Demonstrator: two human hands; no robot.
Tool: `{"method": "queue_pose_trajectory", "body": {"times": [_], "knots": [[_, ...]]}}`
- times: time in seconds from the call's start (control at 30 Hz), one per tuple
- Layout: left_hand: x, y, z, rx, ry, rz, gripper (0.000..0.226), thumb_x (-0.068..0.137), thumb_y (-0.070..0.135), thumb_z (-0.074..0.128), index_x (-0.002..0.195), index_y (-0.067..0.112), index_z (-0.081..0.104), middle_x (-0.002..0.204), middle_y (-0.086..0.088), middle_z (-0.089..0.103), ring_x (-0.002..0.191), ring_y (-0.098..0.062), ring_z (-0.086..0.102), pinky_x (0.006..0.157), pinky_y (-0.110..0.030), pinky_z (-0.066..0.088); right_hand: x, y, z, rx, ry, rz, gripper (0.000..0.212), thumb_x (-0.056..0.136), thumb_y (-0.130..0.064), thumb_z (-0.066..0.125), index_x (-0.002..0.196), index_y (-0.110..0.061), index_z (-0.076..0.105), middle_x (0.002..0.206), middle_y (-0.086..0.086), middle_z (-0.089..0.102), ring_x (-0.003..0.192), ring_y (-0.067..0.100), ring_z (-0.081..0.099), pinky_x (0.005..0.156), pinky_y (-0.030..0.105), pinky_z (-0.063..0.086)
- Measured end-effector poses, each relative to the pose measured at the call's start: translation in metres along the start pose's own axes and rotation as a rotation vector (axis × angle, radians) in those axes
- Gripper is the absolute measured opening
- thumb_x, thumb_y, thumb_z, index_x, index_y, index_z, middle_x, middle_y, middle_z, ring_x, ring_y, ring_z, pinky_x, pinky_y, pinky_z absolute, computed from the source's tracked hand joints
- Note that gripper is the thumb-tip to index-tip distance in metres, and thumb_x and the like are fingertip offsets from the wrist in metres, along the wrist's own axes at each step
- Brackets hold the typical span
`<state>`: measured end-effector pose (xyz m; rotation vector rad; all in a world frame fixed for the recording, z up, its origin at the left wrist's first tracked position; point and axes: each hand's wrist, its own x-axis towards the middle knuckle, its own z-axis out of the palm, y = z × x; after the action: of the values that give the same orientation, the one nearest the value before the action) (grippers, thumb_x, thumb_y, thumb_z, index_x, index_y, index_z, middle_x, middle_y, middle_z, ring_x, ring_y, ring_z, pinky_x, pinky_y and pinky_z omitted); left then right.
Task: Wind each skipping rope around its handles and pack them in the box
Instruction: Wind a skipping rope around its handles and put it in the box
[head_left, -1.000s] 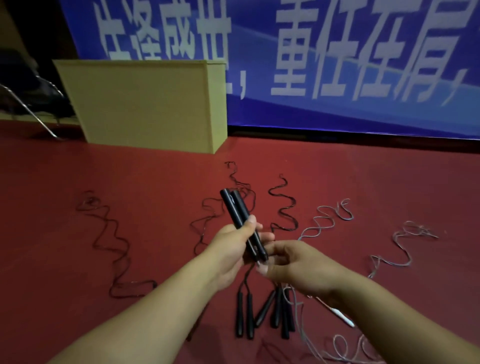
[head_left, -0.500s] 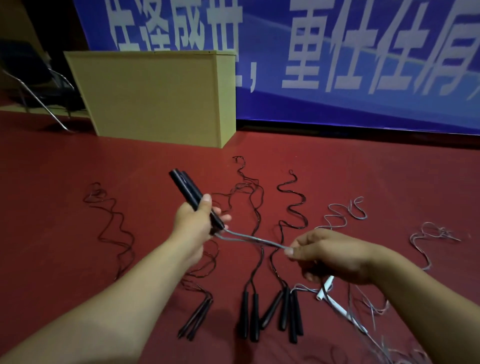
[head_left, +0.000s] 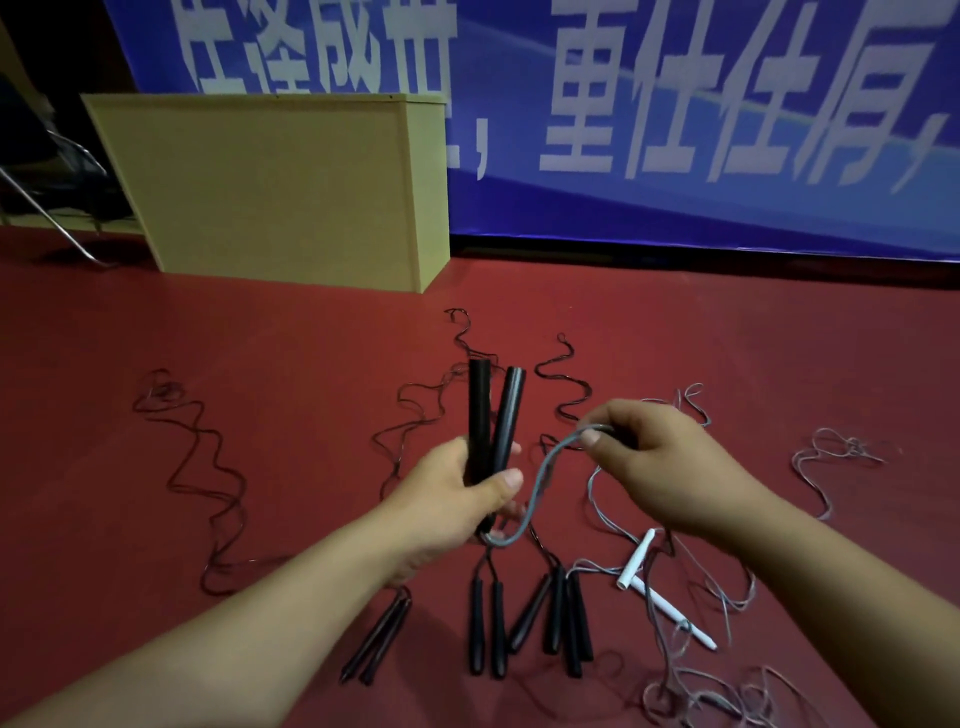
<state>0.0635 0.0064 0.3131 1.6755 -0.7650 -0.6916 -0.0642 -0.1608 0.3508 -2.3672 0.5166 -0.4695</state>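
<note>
Your tall tan cardboard box (head_left: 270, 192) stands on the red floor (head_left: 156, 467) at the back left, hard against the blue banner with white characters (head_left: 675, 104), with a broad stretch of bare floor between it and your hands. To the far left, a metal chair leg (head_left: 47, 218) angles down by the box's edge. Your left hand (head_left: 457, 499) has its grip wrapped round two smooth black cylindrical handles (head_left: 491, 421), held side by side and pointing up and away, their tops slightly splayed. From their lower ends a grey cord (head_left: 540, 483) curls out in a loop up to your right hand (head_left: 670, 462), where thumb and fingers pinch it. Below your hands lie more black-handled ropes (head_left: 519, 623) on the floor, handles nearest you, thin cords snaking off toward the box. Right of them lies a white-handled rope (head_left: 660, 597) amid tangled grey cord.
</note>
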Motion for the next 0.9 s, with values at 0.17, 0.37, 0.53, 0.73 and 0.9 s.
{"method": "queue_pose_trajectory", "body": {"times": [0.17, 0.37, 0.53, 0.73, 0.9], "knots": [[-0.01, 0.001, 0.004, 0.047, -0.151, 0.038, 0.014, 0.099, 0.018, 0.057, 0.113, 0.021, 0.057, 0.084, -0.002, 0.063, 0.077, -0.02, 0.071, 0.058, -0.027, 0.052, -0.008, -0.013, -0.005, 0.021, 0.032, 0.059, 0.029, 0.093, -0.053, 0.048, 0.107, -0.032, 0.062, 0.084, -0.002, 0.067, 0.082, 0.013, 0.062, 0.078, 0.035, 0.05], [-0.024, 0.008, 0.013, 0.078, -0.366, -0.032, 0.004, 0.103, 0.016, 0.049, 0.103, 0.015, 0.052, 0.07, -0.006, 0.065, 0.057, -0.021, 0.066, 0.046, -0.021, 0.047, -0.012, -0.009, -0.002, 0.179, -0.051, 0.046, 0.054, 0.082, -0.077, 0.032, 0.104, -0.037, 0.06, 0.078, -0.011, 0.066, 0.075, 0.004, 0.06, 0.074, 0.032, 0.047], [-0.027, 0.012, 0.012, 0.036, -0.363, -0.056, 0.014, 0.103, 0.022, 0.047, 0.092, 0.017, 0.053, 0.065, -0.004, 0.065, 0.056, -0.017, 0.065, 0.053, -0.023, 0.049, -0.015, -0.009, 0.0, 0.167, -0.017, 0.039, 0.035, 0.09, -0.059, 0.047, 0.088, -0.028, 0.065, 0.067, -0.008, 0.063, 0.061, 0.007, 0.055, 0.064, 0.034, 0.047], [-0.03, 0.016, 0.012, -0.093, -0.272, -0.11, 0.018, 0.1, 0.026, 0.053, 0.089, 0.015, 0.061, 0.069, -0.012, 0.064, 0.05, -0.017, 0.06, 0.048, -0.024, 0.05, -0.014, -0.009, 0.006, 0.319, -0.001, 0.102, 0.026, 0.096, -0.038, 0.054, 0.087, -0.019, 0.068, 0.059, -0.009, 0.059, 0.045, -0.001, 0.045, 0.052, 0.019, 0.036], [-0.03, 0.013, 0.006, -0.012, -0.194, -0.063, 0.023, 0.099, 0.027, 0.054, 0.083, 0.012, 0.059, 0.054, 0.007, 0.05, 0.039, -0.006, 0.039, 0.04, -0.018, 0.029, -0.019, -0.012, 0.006, 0.406, -0.163, 0.139, 0.019, 0.097, -0.035, 0.055, 0.101, -0.022, 0.068, 0.064, -0.002, 0.063, 0.044, 0.008, 0.039, 0.043, 0.019, 0.031]]}}
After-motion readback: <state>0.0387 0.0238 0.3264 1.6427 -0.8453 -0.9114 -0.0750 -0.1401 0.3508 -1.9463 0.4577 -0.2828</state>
